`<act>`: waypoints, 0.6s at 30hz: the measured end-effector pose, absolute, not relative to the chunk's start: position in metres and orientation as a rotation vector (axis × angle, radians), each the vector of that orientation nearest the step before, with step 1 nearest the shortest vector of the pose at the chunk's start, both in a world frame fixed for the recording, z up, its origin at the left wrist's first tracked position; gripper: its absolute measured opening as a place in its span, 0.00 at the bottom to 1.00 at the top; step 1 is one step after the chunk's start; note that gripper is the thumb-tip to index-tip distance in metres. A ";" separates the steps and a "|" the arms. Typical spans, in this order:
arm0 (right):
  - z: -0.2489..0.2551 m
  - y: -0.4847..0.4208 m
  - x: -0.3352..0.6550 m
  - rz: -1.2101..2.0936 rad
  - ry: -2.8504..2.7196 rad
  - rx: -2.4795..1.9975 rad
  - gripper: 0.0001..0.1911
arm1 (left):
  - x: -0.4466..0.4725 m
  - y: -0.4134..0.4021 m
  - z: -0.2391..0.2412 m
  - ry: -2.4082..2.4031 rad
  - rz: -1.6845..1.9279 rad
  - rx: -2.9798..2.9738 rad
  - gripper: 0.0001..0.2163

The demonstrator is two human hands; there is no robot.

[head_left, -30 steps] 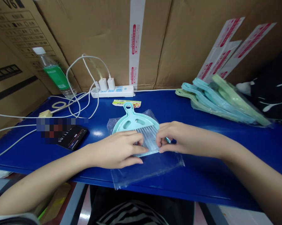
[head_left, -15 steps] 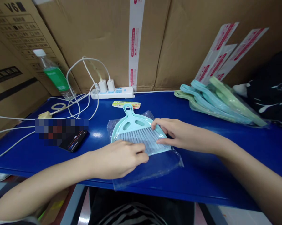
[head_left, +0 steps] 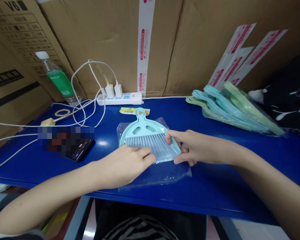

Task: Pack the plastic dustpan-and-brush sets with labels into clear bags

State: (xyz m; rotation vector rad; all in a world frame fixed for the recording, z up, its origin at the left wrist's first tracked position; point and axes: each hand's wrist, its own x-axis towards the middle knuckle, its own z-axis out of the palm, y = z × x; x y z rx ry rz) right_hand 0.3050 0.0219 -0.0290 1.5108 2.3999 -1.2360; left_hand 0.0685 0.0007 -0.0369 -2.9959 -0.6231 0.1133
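Note:
A small light-blue dustpan [head_left: 142, 128] with a grey-bristled brush [head_left: 153, 143] lying in it sits inside a clear plastic bag [head_left: 162, 173] on the blue table [head_left: 214, 186]. My left hand [head_left: 125, 165] is closed, pinching the bag's near left part beside the bristles. My right hand [head_left: 189, 148] grips the dustpan's right edge through the bag, thumb underneath and fingers on top.
A pile of bagged blue and green dustpans [head_left: 229, 106] lies at the back right. At the back left are a white power strip [head_left: 121, 97] with chargers and cables, a water bottle [head_left: 57, 78] and a phone [head_left: 77, 150]. Cardboard boxes [head_left: 110, 40] form the wall behind.
The dustpan with its brush has slid further away into the bag. My right hand moved from the pan's top edge to its right edge; my left hand keeps hold of the bag.

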 end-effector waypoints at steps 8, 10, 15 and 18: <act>-0.031 0.020 0.307 -1.219 2.350 1.593 0.18 | 0.069 0.008 -0.036 -0.694 0.125 -2.945 0.05; -0.030 0.020 0.308 -1.241 2.374 1.566 0.19 | 0.069 0.009 -0.034 -0.722 0.134 -2.972 0.04; -0.027 0.021 0.308 -1.461 2.348 1.500 0.17 | 0.065 0.010 -0.028 -0.760 0.201 -3.031 0.03; -0.025 0.021 0.305 -1.424 2.332 1.548 0.13 | 0.063 0.011 -0.025 -0.769 0.244 -3.060 0.03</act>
